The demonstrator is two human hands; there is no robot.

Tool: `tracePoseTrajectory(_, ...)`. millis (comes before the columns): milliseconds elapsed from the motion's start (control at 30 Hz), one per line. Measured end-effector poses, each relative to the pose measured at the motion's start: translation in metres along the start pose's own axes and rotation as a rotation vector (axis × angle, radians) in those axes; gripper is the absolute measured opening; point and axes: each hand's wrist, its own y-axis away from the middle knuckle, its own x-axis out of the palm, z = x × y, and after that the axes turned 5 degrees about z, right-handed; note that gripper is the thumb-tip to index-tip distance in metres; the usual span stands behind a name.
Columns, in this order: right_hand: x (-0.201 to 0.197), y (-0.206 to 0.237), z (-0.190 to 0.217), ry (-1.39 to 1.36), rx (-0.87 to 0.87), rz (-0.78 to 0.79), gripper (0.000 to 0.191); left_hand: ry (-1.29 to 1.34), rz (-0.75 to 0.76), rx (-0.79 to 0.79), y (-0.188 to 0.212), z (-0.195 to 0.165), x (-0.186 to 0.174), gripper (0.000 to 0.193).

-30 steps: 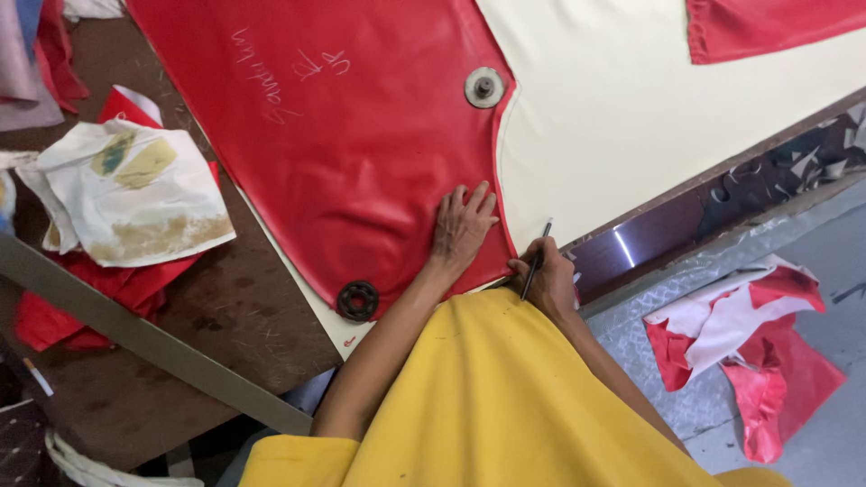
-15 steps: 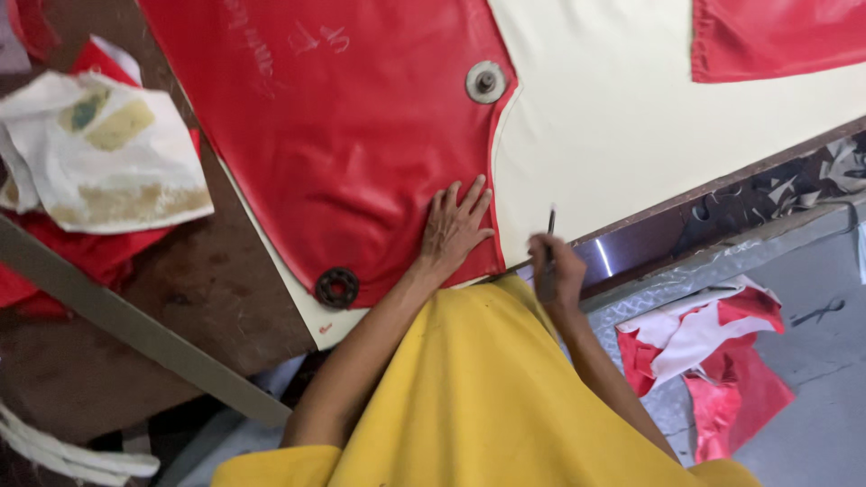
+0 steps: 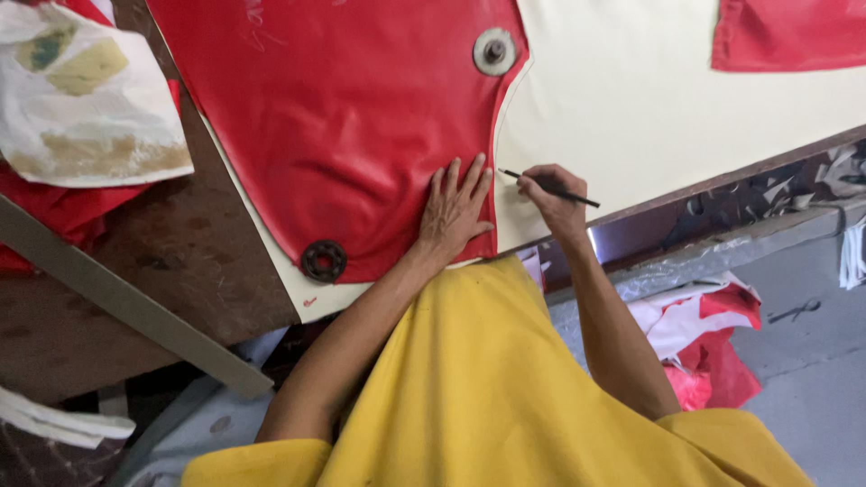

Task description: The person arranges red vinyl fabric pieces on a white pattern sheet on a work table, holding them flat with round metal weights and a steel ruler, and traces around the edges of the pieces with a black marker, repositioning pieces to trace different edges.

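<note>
left hand (image 3: 456, 209) flat, open on red sheet (image 3: 352, 117); right hand's (image 3: 552, 200) grip closed around pencil (image 3: 548, 188).

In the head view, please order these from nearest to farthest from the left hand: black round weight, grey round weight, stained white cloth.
From the left hand:
1. Black round weight, at the red sheet's lower edge near the person.
2. Grey round weight, at the red sheet's far edge.
3. Stained white cloth, far left on the brown table.
</note>
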Motion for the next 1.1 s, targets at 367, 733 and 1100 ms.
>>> tracePoseTrajectory(367,-0.001,0.000,-0.019,-0.039,0.011,-0.002,0.013,-0.014,0.005,-0.007,0.002,0.000,0.009,0.102)
tracePoseTrajectory(733,-0.002,0.003,-0.019,0.000,0.006,0.008,0.013,-0.039,0.039,-0.043,0.003,-0.008,0.013,0.103)
tracePoseTrajectory(1100,-0.003,0.002,-0.015,0.029,0.004,0.060,0.011,-0.061,0.079,-0.073,0.000,-0.011,0.015,0.106)
